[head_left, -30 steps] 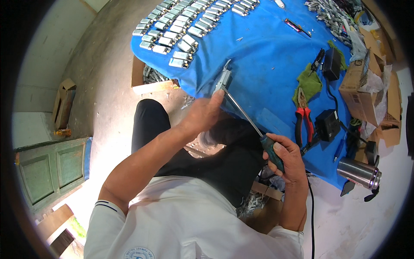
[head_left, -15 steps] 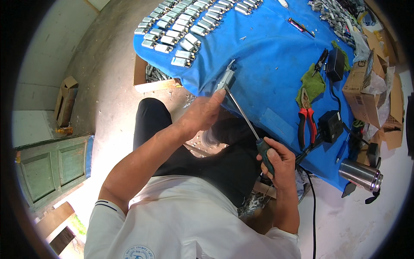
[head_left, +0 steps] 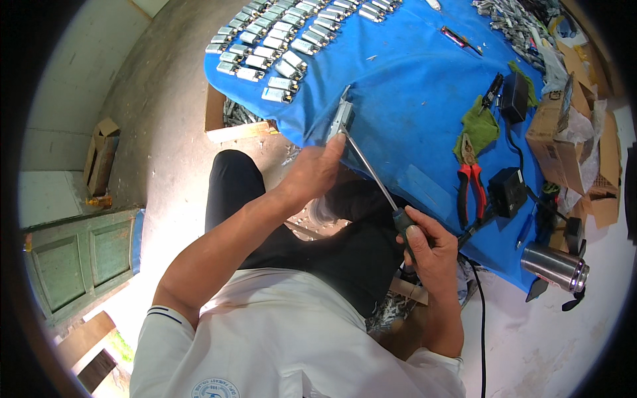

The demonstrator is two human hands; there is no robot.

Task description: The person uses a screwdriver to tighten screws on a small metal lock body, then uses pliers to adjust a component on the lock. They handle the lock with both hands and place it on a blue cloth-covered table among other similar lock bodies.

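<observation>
At the near edge of the blue-covered table, my left hand (head_left: 313, 171) is closed on a small grey device (head_left: 343, 117) with a thin prong sticking out of its far end. My right hand (head_left: 431, 251) wraps around the dark green handle of a screwdriver (head_left: 373, 168). The long metal shaft slants up to the left, and its tip meets the near end of the grey device beside my left thumb. Exactly where the tip bears is hidden by the thumb.
Rows of silver, battery-like units (head_left: 285, 40) lie on the blue cloth (head_left: 391, 86). Red-handled pliers (head_left: 472, 189), a green rag (head_left: 481, 126), black adapters (head_left: 507, 192) and a steel flask (head_left: 555, 266) are at right. A cardboard box (head_left: 239, 131) of metal pieces stands below the table's left edge.
The grey device has shifted slightly left and turned in my left hand. My right hand and the screwdriver have moved only a little, with the tip still against the device.
</observation>
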